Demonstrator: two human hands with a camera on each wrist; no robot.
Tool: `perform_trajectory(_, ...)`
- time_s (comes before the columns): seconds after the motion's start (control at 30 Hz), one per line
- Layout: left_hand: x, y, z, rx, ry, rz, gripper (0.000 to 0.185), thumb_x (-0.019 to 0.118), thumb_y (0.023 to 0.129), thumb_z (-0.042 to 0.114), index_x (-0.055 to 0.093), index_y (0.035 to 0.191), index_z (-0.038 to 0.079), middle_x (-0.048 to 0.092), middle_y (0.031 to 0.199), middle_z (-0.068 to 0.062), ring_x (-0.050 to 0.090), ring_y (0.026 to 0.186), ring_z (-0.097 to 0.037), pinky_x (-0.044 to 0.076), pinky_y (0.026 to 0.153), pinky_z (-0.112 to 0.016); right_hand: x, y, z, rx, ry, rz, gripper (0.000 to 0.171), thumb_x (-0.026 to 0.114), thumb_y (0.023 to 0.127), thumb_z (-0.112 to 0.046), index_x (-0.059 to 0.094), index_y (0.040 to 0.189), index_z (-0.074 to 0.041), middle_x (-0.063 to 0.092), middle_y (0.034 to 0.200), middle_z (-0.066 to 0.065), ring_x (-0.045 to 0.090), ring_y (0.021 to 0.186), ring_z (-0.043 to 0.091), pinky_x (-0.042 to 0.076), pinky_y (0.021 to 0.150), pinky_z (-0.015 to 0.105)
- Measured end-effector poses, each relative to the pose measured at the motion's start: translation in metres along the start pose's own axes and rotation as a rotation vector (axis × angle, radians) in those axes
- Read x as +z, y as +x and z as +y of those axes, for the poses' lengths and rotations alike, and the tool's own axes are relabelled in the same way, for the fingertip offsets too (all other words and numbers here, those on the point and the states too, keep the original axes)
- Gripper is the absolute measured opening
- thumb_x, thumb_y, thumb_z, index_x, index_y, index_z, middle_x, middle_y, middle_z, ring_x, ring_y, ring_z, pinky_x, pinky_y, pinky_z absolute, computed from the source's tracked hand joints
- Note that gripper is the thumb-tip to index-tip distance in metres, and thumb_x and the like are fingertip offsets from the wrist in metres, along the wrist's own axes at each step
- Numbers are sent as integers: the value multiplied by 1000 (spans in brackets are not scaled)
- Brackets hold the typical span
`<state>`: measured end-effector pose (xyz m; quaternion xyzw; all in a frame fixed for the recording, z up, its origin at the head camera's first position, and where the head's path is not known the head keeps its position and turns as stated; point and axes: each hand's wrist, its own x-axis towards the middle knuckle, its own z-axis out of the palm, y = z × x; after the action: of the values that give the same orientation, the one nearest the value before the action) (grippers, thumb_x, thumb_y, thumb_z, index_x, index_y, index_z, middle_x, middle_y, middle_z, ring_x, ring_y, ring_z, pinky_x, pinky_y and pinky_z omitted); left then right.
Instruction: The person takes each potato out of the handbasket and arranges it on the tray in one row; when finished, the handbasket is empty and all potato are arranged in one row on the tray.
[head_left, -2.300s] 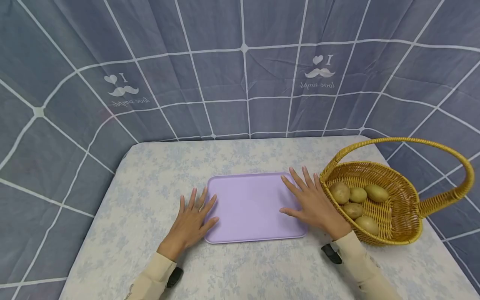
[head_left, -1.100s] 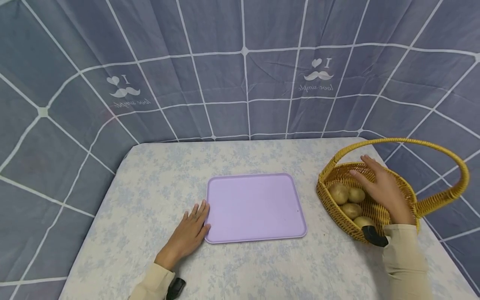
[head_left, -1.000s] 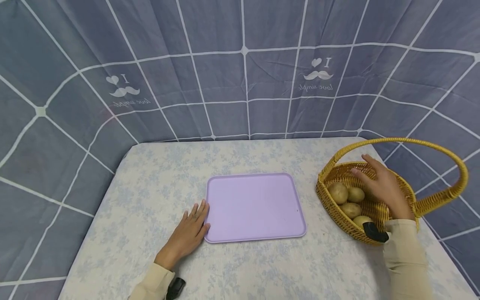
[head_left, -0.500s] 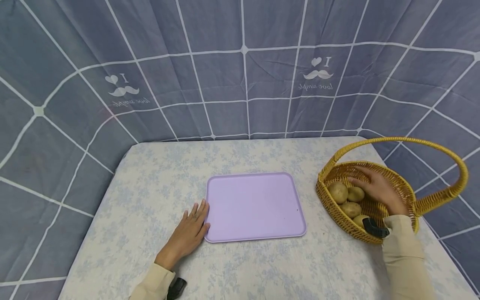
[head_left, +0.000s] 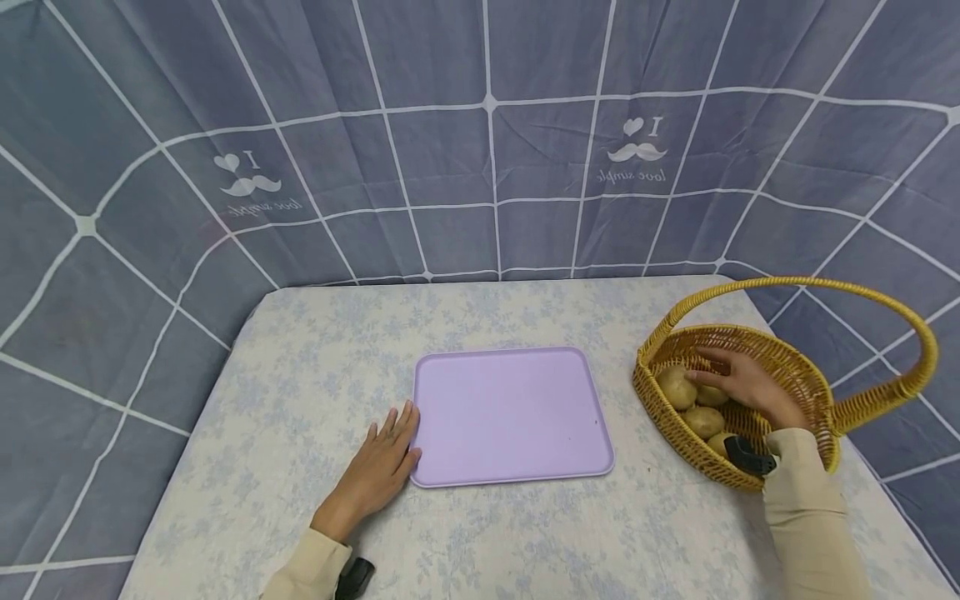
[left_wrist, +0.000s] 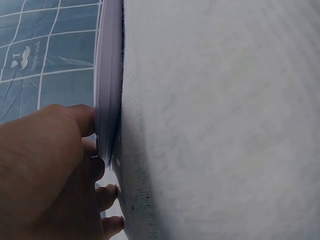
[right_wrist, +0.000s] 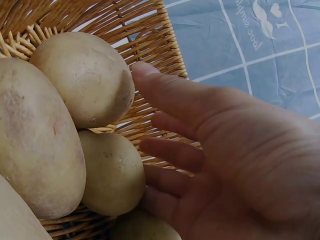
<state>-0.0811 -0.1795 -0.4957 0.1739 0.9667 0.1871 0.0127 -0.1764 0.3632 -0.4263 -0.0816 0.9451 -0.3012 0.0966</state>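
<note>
Hovering inside the wicker basket point(head_left: 693, 452), the person's right hand point(head_left: 741, 379) has its thumb at the edge of the larger round potato point(right_wrist: 82, 77) and its fingers close by a smaller potato point(right_wrist: 111, 175); whether skin meets either cannot be told. Those fingers are loosely spread and hold nothing. All the visible potatoes lie in the basket, at the right of the surface point(head_left: 322, 350). The left hand point(head_left: 377, 471) lies relaxed and extended, touching the near-left edge of the lilac tray point(head_left: 510, 417) without gripping it. The step in hand seems to be lining up a grasp; the next move would call for choosing one potato and closing thumb and fingers around it without jostling its neighbours.
</note>
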Motion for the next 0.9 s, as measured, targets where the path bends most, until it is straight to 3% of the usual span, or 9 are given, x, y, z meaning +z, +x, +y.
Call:
perform_trajectory(0.1, 0, 0, 0, -1, 1, 1, 59, 42, 94, 29, 15, 142, 9, 14, 147, -5, 12, 134, -28, 11, 106, -51, 2, -1, 1, -33, 12, -14, 59, 57, 86, -33, 43, 126, 8, 43, 124, 30, 37, 115, 45, 36, 89, 52)
perform_trajectory(0.17, 0, 1, 1, -2, 0, 4, 58, 42, 94, 29, 16, 142, 9, 14, 146, -5, 13, 134, -28, 11, 106, -51, 2, -3, 3, -48, 30, -32, 54, 56, 86, -30, 47, 121, 10, 49, 119, 29, 45, 109, 40, 42, 85, 41)
perform_trajectory(0.3, 0, 0, 1, -4, 0, 6, 59, 43, 93, 29, 17, 142, 9, 15, 146, -5, 13, 134, -28, 11, 106, -51, 3, -8, 4, -52, 100, -69, 38, 55, 88, -26, 57, 109, 6, 60, 100, 21, 55, 86, 19, 46, 65, 24)
perform_trajectory(0.43, -1, 0, 2, -4, -3, 8, 59, 43, 93, 29, 17, 142, 8, 16, 146, -6, 13, 134, -28, 12, 105, -51, 1, -11, 5, -30, 190, -96, 31, 54, 88, -24, 58, 103, 3, 60, 89, 14, 53, 72, 9, 47, 59, 25)
perform_trajectory(0.6, -1, 0, 2, -3, -11, 13, 58, 43, 93, 28, 17, 141, 8, 16, 146, -6, 14, 134, -28, 12, 105, -52, 0, -14, 6, 9, 193, -115, 41, 55, 87, -24, 53, 114, 6, 60, 99, 15, 55, 80, 7, 48, 68, 24)
perform_trajectory(0.9, -2, 0, 3, -2, -16, 20, 58, 43, 93, 27, 18, 141, 8, 17, 146, -6, 14, 134, -28, 12, 105, -52, -3, -16, 6, 36, 130, -34, 48, 58, 86, -27, 50, 117, 10, 58, 106, 22, 54, 87, 10, 46, 70, 18)
